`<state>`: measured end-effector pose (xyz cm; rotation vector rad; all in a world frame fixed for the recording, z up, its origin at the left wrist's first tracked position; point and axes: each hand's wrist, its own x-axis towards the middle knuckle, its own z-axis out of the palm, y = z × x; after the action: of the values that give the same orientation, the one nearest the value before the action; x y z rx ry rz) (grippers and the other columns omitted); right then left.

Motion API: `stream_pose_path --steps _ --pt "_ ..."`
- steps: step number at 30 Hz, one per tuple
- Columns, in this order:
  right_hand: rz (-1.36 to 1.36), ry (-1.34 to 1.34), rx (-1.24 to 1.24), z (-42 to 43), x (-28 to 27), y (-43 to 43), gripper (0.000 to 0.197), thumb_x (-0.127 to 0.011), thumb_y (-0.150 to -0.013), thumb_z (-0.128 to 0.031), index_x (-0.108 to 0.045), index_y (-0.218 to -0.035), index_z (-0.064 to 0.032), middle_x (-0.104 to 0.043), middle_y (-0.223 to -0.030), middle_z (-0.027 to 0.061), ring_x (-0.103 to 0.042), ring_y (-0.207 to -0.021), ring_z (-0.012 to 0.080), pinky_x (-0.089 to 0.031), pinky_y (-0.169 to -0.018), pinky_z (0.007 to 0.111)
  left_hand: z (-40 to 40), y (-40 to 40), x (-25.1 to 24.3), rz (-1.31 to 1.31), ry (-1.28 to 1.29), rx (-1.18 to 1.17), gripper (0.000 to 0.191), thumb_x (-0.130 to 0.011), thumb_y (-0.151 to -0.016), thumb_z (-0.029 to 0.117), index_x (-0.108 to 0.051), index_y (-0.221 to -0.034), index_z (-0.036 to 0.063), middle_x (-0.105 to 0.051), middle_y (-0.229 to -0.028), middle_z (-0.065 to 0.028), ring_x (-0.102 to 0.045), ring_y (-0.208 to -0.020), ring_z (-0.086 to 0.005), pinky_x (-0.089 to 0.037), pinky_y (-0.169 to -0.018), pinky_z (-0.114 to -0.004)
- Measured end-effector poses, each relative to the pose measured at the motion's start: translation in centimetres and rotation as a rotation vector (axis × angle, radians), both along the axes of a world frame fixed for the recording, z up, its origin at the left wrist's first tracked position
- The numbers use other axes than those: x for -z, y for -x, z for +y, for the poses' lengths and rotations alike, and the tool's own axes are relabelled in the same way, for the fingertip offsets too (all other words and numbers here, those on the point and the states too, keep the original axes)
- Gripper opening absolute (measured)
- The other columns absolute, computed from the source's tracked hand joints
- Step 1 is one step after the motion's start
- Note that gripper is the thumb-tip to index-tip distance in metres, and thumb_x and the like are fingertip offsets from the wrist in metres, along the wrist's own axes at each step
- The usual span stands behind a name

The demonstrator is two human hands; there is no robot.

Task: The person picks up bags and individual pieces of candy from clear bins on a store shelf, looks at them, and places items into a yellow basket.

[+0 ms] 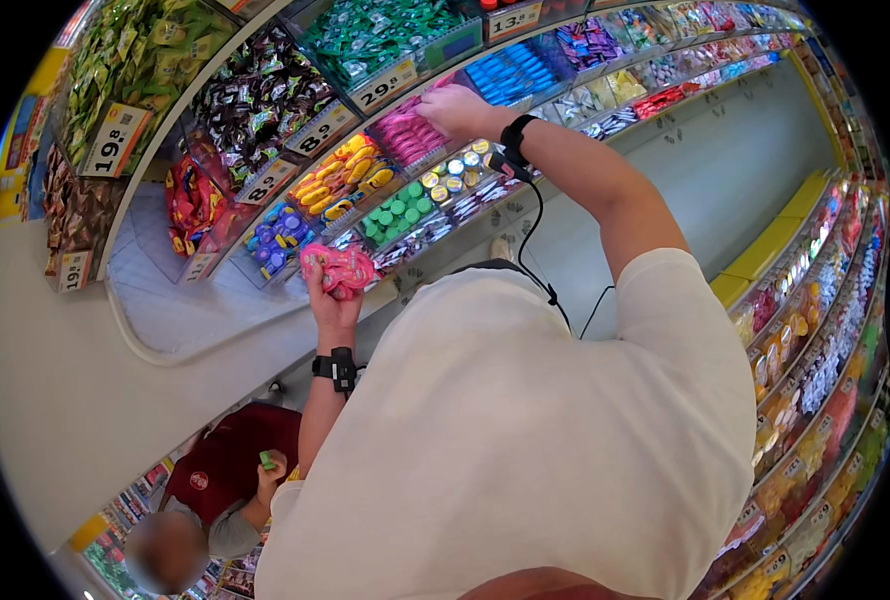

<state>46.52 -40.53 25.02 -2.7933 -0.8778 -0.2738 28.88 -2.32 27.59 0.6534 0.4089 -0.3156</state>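
My left hand (pixel 332 309) holds several bright pink wrapped packets (pixel 342 271) above the lower left end of the candy shelves. My right hand (pixel 456 109) reaches into a clear bin of matching pink packets (pixel 413 135), with its fingers touching the ones at the back. Whether those fingers grip a packet is hard to make out. Beside that bin are yellow packets (pixel 344 174) on one side and blue wrapped sticks (pixel 515 73) on the other. Green-capped containers (pixel 398 212) stand in the row below.
Price tags (pixel 385 84) line the shelf edges. A blue-and-purple candy bin (pixel 278 238) sits near my left hand. A black cable (pixel 539 225) hangs from my right wrist. A person in a dark red vest (pixel 235 457) is at lower left, and more candy shelves (pixel 805 367) curve along the right.
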Motion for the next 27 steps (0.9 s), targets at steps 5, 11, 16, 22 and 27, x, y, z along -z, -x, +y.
stream_pose_path --steps 5,11,16,22,27 --pt "-0.143 0.006 0.012 1.5 0.5 -2.9 0.017 -0.055 -0.083 -0.014 -0.065 -0.093 -0.0053 -0.070 -0.093 0.0130 -0.069 -0.080 0.0324 -0.054 -0.069 0.043 -0.3 0.1 -0.6 -0.014 0.005 0.029 0.050 -0.067 -0.090 0.033 -0.049 -0.129 0.0067 -0.059 -0.125 -0.0141 -0.056 -0.121 -0.0363 -0.048 -0.102 -0.052" --pt "-0.221 -0.106 0.042 3.9 2.3 -5.5 0.032 -0.045 -0.092 -0.020 -0.065 -0.115 -0.0078 -0.067 -0.112 0.0163 -0.064 -0.107 0.0325 -0.049 -0.091 0.046 0.2 0.5 -0.2 -0.011 0.020 -0.007 0.051 -0.067 -0.090 0.035 -0.048 -0.130 0.0075 -0.059 -0.125 -0.0130 -0.056 -0.121 -0.0365 -0.047 -0.102 -0.051" --pt "0.221 -0.308 0.137 3.1 1.3 -5.6 0.044 -0.040 -0.100 -0.034 -0.057 -0.130 -0.0080 -0.056 -0.136 0.0163 -0.053 -0.125 0.0342 -0.039 -0.106 0.044 0.3 1.3 0.4 0.015 0.027 -0.020 0.053 -0.068 -0.090 0.036 -0.048 -0.130 0.0070 -0.059 -0.125 -0.0151 -0.055 -0.122 -0.0368 -0.046 -0.103 -0.053" --pt "0.196 -0.213 0.101 2.2 2.2 -6.2 0.043 -0.043 -0.098 -0.034 -0.058 -0.128 -0.0083 -0.059 -0.130 0.0179 -0.055 -0.120 0.0363 -0.041 -0.102 0.045 -1.9 2.2 -2.2 0.034 -0.036 -0.031 0.059 -0.064 -0.091 0.038 -0.045 -0.135 0.0029 -0.057 -0.129 -0.0199 -0.053 -0.125 -0.0370 -0.041 -0.108 -0.051" --pt "0.097 -0.097 0.014 1.7 1.4 -5.6 0.030 -0.061 -0.086 -0.023 -0.064 -0.111 -0.0081 -0.067 -0.107 0.0181 -0.064 -0.100 0.0364 -0.049 -0.087 0.048 -1.8 2.5 -2.2 0.042 0.058 0.005 0.065 -0.065 -0.090 0.039 -0.040 -0.138 0.0039 -0.054 -0.133 -0.0205 -0.048 -0.130 -0.0376 -0.038 -0.111 -0.052"
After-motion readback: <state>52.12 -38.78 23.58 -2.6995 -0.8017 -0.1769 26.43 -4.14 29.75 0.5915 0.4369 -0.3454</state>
